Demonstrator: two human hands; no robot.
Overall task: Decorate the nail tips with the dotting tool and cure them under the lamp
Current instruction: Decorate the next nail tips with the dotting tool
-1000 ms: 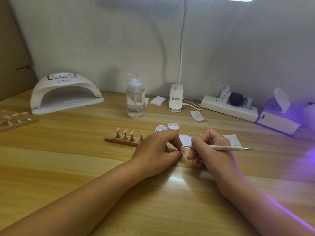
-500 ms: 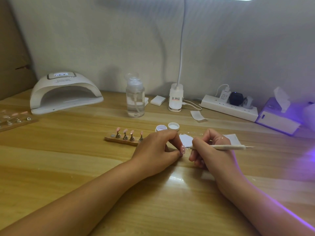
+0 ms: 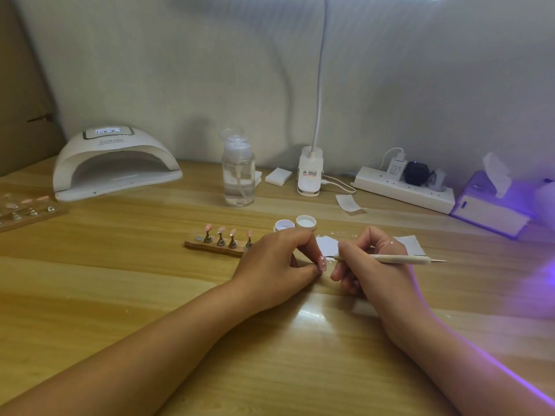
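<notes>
Wood-grain table point(image 3: 120, 280) is carrying all items. At the far left edge, a rack of nail tips point(image 3: 27, 210) is lying partly out of view. Beyond it, the white curing lamp point(image 3: 115, 163) is standing with its opening facing the near side. A clear pump bottle point(image 3: 238, 172) is standing upright to its right. Nearer, a wooden stand point(image 3: 216, 246) is holding four pink nail tips upright.

The left hand point(image 3: 276, 265) is resting just right of that stand, fingers curled, pinching one pink nail tip point(image 3: 322, 262) between thumb and forefinger. An open pot point(image 3: 283, 226) and its lid point(image 3: 306, 221) are sitting just beyond the knuckles.

The right hand point(image 3: 372, 265) is gripping the dotting tool point(image 3: 399, 259) pen-fashion; the tool's left end is lying just beside the held nail tip, and contact cannot be confirmed. A power strip point(image 3: 402, 190) and a tissue box point(image 3: 489, 205) are occupying the far right.
</notes>
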